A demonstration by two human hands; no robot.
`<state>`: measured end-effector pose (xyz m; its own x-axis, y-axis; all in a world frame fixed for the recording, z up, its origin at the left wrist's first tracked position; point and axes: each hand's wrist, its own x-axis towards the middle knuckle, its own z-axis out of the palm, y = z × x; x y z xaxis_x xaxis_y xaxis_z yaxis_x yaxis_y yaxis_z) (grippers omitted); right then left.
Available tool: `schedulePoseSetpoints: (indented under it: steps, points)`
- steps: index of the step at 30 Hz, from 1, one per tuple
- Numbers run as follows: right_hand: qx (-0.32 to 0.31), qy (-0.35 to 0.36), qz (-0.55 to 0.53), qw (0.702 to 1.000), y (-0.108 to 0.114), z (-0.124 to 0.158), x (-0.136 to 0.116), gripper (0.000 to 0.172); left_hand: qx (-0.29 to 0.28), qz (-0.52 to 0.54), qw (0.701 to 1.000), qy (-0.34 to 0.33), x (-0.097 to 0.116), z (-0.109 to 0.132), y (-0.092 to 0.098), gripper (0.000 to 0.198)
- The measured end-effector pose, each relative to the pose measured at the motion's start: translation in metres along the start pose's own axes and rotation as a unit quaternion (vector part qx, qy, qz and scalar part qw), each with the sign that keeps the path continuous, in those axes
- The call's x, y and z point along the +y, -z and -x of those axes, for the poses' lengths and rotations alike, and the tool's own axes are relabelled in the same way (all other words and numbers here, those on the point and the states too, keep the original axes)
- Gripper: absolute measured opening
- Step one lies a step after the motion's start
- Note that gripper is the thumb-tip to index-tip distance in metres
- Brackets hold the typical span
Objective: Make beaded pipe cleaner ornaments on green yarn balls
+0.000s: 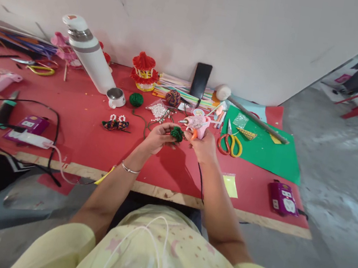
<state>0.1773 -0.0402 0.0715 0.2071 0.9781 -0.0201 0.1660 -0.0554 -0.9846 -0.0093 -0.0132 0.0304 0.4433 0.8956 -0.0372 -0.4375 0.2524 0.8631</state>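
My left hand [160, 138] pinches a small dark green yarn piece [176, 134] above the red table. Wrapped around the handle of a pink glue gun [199, 122] is my right hand [204, 146]; an orange trigger shows by its fingers. The gun's nozzle points left, just above the green piece. Whether they touch I cannot tell. A green yarn ball [136, 99] lies beyond my left hand, with a strand trailing toward it. White beads [159, 110] in a clear bag lie behind my hands. Scissors [229, 143] with red and yellow handles rest right of my right hand.
A white flask [92, 56] and steel cup [115, 97] stand at the left back. A beaded yarn piece [115, 124] lies nearer. Purple power boxes [284, 198] sit at both ends. Behind are a red-and-yellow craft lantern [145, 72], phone [201, 80] and multicoloured yarn ball [172, 98].
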Motion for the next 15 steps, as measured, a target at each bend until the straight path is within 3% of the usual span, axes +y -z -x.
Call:
schedulePoseSetpoints:
  steps: [8,15]
  points:
    - [0.008,0.011,0.02,1.0,0.0005,-0.0001,0.008,0.041,0.018,0.01,1.0,0.002,0.0015,0.0013,-0.0043,0.053]
    - [0.035,0.068,0.06,0.995,-0.003,0.0056,0.0085,0.033,0.02,0.023,0.999,0.01,0.0026,0.0015,-0.0047,0.05]
